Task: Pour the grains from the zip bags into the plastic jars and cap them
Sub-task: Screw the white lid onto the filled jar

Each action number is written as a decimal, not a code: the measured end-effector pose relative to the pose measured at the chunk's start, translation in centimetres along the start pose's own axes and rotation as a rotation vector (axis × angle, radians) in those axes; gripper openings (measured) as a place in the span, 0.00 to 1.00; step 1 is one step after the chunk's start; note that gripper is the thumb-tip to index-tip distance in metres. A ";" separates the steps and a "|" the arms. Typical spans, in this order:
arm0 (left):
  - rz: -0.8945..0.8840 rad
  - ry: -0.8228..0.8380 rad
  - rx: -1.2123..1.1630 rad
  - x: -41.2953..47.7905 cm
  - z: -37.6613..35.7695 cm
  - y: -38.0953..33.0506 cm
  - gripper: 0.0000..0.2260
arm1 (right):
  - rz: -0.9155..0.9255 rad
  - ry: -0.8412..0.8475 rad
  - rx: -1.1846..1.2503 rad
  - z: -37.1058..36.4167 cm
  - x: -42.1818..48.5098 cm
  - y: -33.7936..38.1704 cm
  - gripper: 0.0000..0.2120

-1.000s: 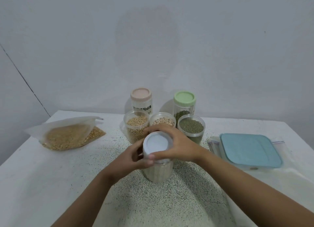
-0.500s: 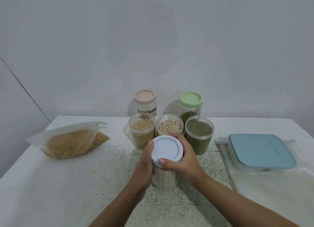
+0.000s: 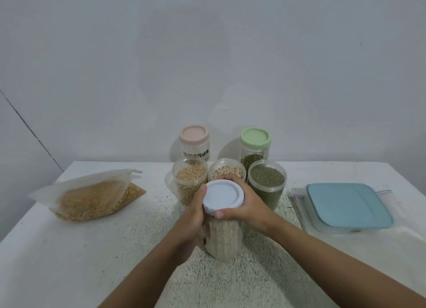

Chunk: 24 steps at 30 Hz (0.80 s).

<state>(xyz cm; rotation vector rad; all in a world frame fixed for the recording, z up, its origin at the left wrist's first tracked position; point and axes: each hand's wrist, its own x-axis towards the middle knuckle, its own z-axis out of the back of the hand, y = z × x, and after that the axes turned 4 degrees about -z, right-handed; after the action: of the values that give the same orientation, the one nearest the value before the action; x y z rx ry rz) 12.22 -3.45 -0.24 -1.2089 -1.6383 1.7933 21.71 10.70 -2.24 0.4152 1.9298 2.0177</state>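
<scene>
White round plastic lid [image 3: 223, 196] seated on a clear cylindrical plastic jar of pale grains [image 3: 222, 238], upright on the speckled white counter [image 3: 92, 250]. Right hand [image 3: 251, 206] curls over the lid's far rim; left hand [image 3: 193, 219] wraps the jar's left wall. Uncapped clear jar of green grains [image 3: 267, 181] stands just behind.

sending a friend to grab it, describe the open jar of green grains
On the white table, find the jar cluster near the wall. In its row of three lidless jars, the green-grain jar stands rightmost, the only open one with dark green contents.
</scene>
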 end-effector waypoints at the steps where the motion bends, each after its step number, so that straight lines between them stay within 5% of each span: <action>1: 0.001 0.009 0.010 0.2 0.0 -0.6 0.30 | 0.007 -0.009 -0.003 0.3 0.1 0.6 0.40; 7: -0.026 0.126 0.062 1.0 0.9 -6.3 0.26 | 0.104 -0.013 -0.005 1.3 1.1 6.1 0.37; 14: -0.223 0.250 0.150 3.7 2.1 -15.0 0.25 | 0.324 -0.269 -0.151 2.2 4.3 13.3 0.33; 24: -0.571 0.119 0.580 12.5 2.9 -20.1 0.19 | 0.397 -0.329 -0.353 6.4 11.9 14.2 0.37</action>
<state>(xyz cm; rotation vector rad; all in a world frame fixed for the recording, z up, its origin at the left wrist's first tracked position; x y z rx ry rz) -1.55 9.02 14.72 -0.5079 -1.1146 1.6090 13.20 20.99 12.17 1.0255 1.3402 2.2903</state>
